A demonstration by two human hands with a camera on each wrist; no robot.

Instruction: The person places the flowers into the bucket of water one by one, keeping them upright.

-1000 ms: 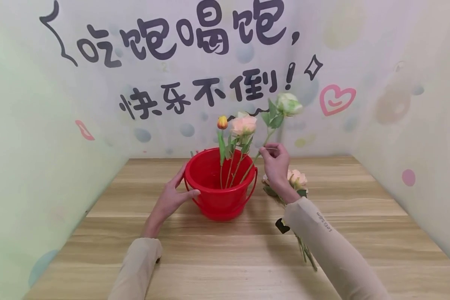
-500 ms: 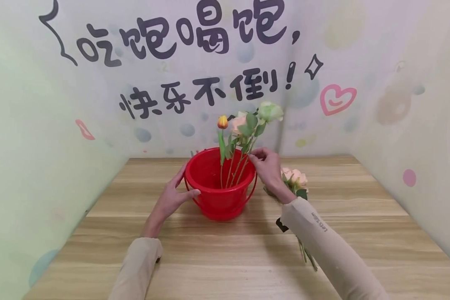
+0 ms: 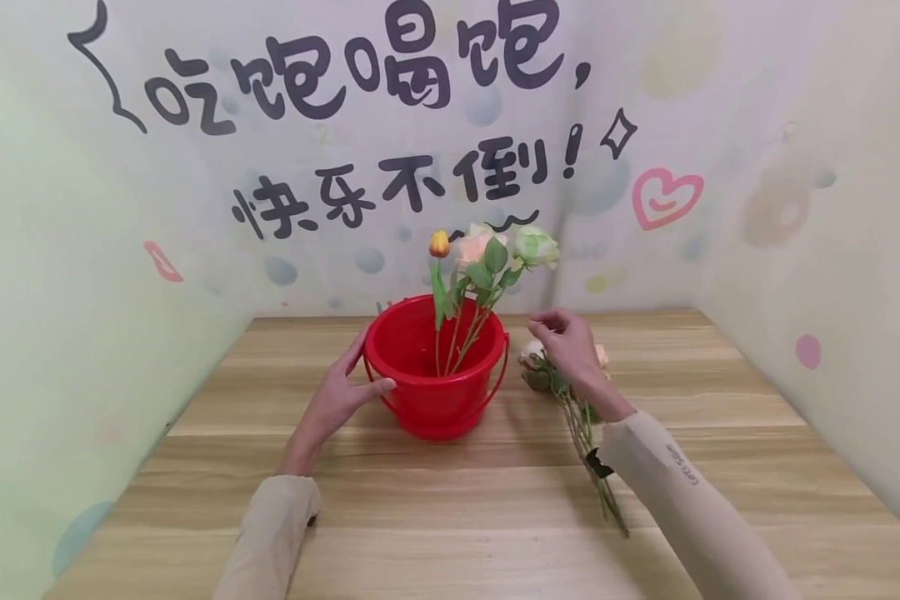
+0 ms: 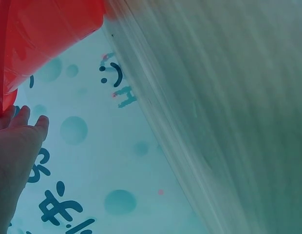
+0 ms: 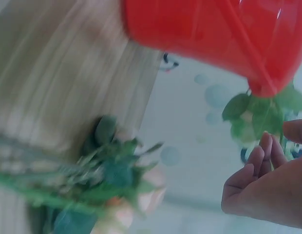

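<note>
A red bucket (image 3: 438, 408) stands on the wooden table with an orange-yellow tulip (image 3: 438, 244), a pale pink rose (image 3: 474, 247) and a white-green rose (image 3: 536, 248) leaning in it. My left hand (image 3: 337, 406) rests against the bucket's left side, fingers along the outside and thumb at the near rim. Right of the bucket, my right hand (image 3: 574, 350) hovers with bent fingers, thumb and fingertips apart and nothing between them. Beneath it lies a bunch of flowers (image 3: 579, 425), pink and whitish blooms toward the back, stems toward me; the hand and wrist hide part of it.
The wooden table (image 3: 420, 533) meets a printed back wall (image 3: 300, 275) just behind the bucket, and light walls close off both sides. The bucket's thin red handle (image 3: 499, 379) hangs down along its side. A black piece (image 3: 598, 463) shows at my right cuff.
My right hand has lowered the white-green rose into the bucket, let go of its stem and moved right over the lying bunch. My left hand has stayed against the bucket.
</note>
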